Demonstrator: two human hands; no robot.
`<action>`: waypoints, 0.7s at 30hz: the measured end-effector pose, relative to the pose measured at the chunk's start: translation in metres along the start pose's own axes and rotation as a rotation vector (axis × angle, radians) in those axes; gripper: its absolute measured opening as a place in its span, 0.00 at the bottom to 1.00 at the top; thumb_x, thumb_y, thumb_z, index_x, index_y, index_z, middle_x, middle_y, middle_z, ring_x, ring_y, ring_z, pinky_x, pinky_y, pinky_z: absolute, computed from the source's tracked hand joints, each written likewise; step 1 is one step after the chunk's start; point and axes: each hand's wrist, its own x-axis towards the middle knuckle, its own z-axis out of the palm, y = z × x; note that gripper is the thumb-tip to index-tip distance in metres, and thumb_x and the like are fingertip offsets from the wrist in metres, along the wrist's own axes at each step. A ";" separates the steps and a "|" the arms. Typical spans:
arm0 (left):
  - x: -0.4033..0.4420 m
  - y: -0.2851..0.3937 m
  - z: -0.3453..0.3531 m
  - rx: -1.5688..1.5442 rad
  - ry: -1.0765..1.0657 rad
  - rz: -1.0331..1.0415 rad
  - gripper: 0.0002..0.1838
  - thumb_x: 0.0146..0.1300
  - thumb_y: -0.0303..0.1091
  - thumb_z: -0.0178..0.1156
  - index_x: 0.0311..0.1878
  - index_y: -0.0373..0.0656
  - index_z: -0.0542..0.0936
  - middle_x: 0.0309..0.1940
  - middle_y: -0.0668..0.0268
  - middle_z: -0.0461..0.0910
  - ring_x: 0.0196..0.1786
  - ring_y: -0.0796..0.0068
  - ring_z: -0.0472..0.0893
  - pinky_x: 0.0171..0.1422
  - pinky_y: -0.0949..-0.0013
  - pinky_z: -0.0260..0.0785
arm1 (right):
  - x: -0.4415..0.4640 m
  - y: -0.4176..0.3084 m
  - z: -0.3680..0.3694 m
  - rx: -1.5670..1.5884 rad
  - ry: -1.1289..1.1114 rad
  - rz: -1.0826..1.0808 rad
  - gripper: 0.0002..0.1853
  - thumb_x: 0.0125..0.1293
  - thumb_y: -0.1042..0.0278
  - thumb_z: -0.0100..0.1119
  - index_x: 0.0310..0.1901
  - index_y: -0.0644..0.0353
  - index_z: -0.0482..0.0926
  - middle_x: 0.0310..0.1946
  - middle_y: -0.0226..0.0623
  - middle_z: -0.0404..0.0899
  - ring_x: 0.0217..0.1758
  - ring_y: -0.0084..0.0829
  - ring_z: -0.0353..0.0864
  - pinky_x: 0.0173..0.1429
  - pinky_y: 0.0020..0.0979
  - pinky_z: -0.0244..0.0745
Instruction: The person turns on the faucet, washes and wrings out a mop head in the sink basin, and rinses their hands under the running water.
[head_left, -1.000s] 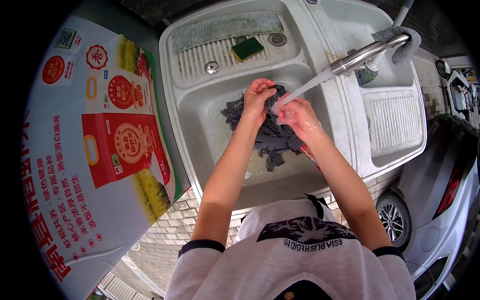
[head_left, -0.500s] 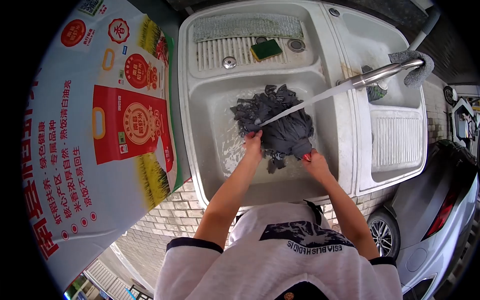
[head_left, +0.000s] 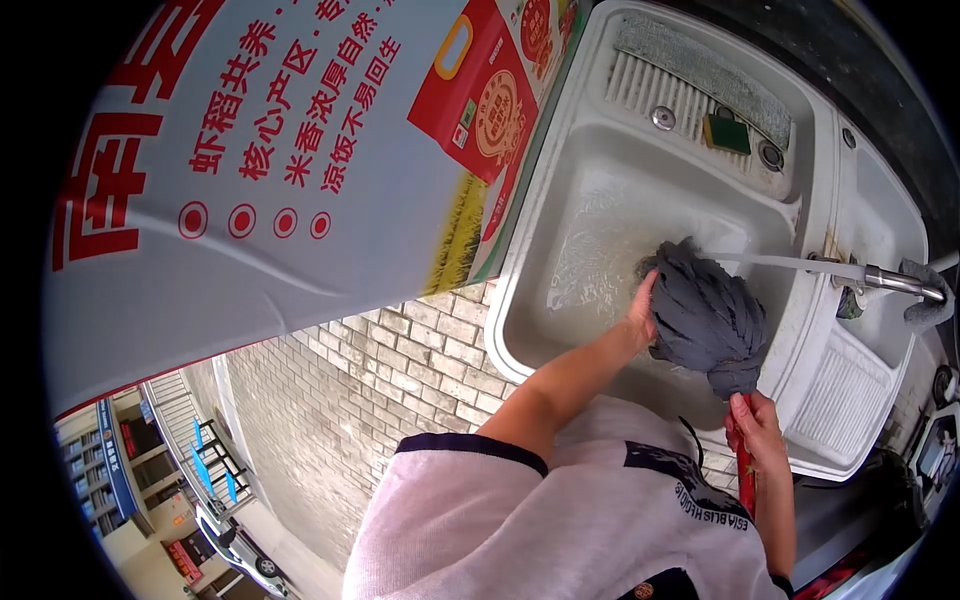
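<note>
A mop with a head of wet grey cloth strips (head_left: pixel 705 315) is tilted over the basin of the white sink (head_left: pixel 530 330). My right hand (head_left: pixel 760 430) is wrapped round its red handle (head_left: pixel 746 480), just below where the strips are gathered. My left hand (head_left: pixel 645 308) grips the left side of the mop head, its fingers partly hidden by the cloth. From the metal tap (head_left: pixel 895 281) at the right, a stream of water (head_left: pixel 780 260) runs to the far edge of the strips. Shallow, rippling water (head_left: pixel 600 240) covers the basin floor.
A green and yellow sponge (head_left: pixel 727 134) and a round metal drain piece (head_left: pixel 663 118) lie on the ribbed ledge behind the basin. A large printed banner (head_left: pixel 330 200) stands close on the left. Brick paving (head_left: pixel 400 370) lies below. Behind the tap is a second basin (head_left: pixel 880 220).
My view has swung left. The mop head is lifted and gathered, and more of the red handle shows near my body. My left hand has moved to the side of the mop head.
</note>
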 end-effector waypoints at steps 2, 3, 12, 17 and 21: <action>0.002 0.006 0.011 0.012 -0.019 0.001 0.40 0.56 0.66 0.47 0.63 0.45 0.66 0.60 0.57 0.69 0.62 0.56 0.68 0.68 0.50 0.56 | 0.001 -0.001 -0.008 -0.050 0.018 0.001 0.22 0.64 0.45 0.52 0.36 0.61 0.69 0.16 0.28 0.67 0.12 0.19 0.63 0.16 0.22 0.58; 0.005 0.011 0.015 -0.009 -0.069 -0.005 0.38 0.57 0.65 0.47 0.63 0.44 0.67 0.59 0.57 0.70 0.61 0.55 0.69 0.67 0.51 0.56 | 0.003 -0.001 -0.012 -0.059 0.031 0.009 0.22 0.64 0.45 0.51 0.36 0.61 0.69 0.16 0.29 0.68 0.12 0.19 0.63 0.16 0.22 0.58; -0.023 0.072 0.144 0.135 -0.230 0.081 0.29 0.60 0.55 0.51 0.55 0.41 0.74 0.49 0.60 0.78 0.50 0.63 0.78 0.60 0.59 0.67 | 0.067 0.035 -0.029 -0.158 0.097 0.028 0.33 0.62 0.33 0.44 0.33 0.66 0.70 0.15 0.33 0.68 0.11 0.25 0.65 0.14 0.27 0.60; 0.001 0.081 0.171 0.488 -0.168 0.161 0.22 0.58 0.44 0.60 0.51 0.38 0.75 0.43 0.61 0.79 0.45 0.66 0.79 0.51 0.65 0.73 | 0.104 0.036 -0.029 0.011 0.026 0.110 0.35 0.59 0.29 0.44 0.31 0.64 0.70 0.15 0.32 0.67 0.10 0.25 0.65 0.14 0.26 0.61; 0.007 0.087 0.180 0.817 -0.166 0.252 0.23 0.53 0.33 0.64 0.53 0.39 0.72 0.45 0.61 0.78 0.46 0.70 0.78 0.52 0.68 0.71 | 0.110 0.047 -0.036 0.142 -0.018 0.194 0.36 0.57 0.28 0.45 0.31 0.64 0.71 0.15 0.32 0.68 0.10 0.26 0.66 0.14 0.26 0.62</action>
